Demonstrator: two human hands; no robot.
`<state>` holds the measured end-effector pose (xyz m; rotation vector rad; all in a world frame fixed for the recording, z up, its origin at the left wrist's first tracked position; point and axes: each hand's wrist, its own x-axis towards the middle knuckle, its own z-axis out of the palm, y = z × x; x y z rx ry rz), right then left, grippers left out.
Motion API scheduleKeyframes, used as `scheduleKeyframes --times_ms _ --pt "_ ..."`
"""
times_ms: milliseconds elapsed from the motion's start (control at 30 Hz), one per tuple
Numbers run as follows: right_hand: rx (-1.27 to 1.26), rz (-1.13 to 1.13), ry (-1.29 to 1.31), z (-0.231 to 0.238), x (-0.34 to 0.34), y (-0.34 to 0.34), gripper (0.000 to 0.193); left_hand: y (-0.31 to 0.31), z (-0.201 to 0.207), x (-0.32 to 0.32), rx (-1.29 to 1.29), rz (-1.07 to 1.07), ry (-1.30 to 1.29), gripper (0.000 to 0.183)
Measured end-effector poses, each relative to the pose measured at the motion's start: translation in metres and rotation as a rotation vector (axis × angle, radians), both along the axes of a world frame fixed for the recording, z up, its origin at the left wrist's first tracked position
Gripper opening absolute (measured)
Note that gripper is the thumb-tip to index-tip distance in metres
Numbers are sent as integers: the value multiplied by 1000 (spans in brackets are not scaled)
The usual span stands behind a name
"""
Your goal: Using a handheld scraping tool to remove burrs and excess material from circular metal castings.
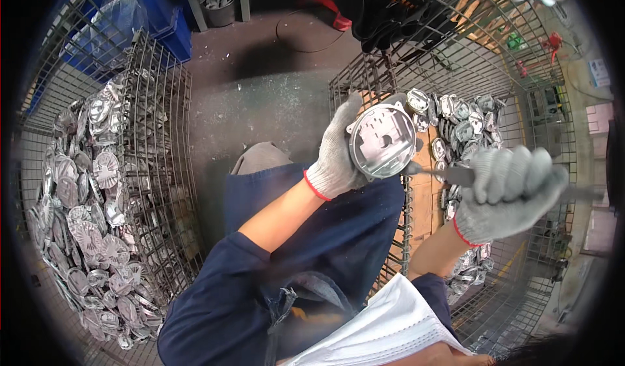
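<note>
A round metal casting [383,140] is held mid-scene by the gloved left hand [338,150], recessed face up, apparently so its rim is exposed to the dark-handled tool [459,176] clenched in the gloved right hand [511,190]; contact is too blurred to tell. Similar castings [91,236] are kept within the left cage [170,151] and right cage [407,219], seemingly for easy reach

The grey-gloved right hand [511,200] and its dark, slender tool [458,175] are blurred. The round, silver metal casting [383,141] hides part of the grey-gloved left hand [338,150].
</note>
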<state>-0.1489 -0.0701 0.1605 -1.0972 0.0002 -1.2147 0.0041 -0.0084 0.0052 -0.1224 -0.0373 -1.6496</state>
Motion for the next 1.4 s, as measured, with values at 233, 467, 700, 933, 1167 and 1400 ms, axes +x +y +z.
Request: scheduleKeyframes --times_ms 233,467,700,933,1167,1400 --pt "-281 82 -116 -11 28 11 61 2 4 9 -66 -158 40 79" --pt "-217 85 3 -23 49 16 65 5 0 13 76 -151 2 66" --pt "-294 28 100 -47 35 15 64 -6 -11 9 62 -211 -181 67" --pt "-223 -168 135 -67 36 25 64 -13 -23 -4 99 -219 -290 67" --pt "-403 -256 -72 -26 16 35 62 -9 -14 0 109 -287 -162 64" --pt "-342 -94 -32 -49 11 26 64 -6 -14 9 -3 -267 -47 48"
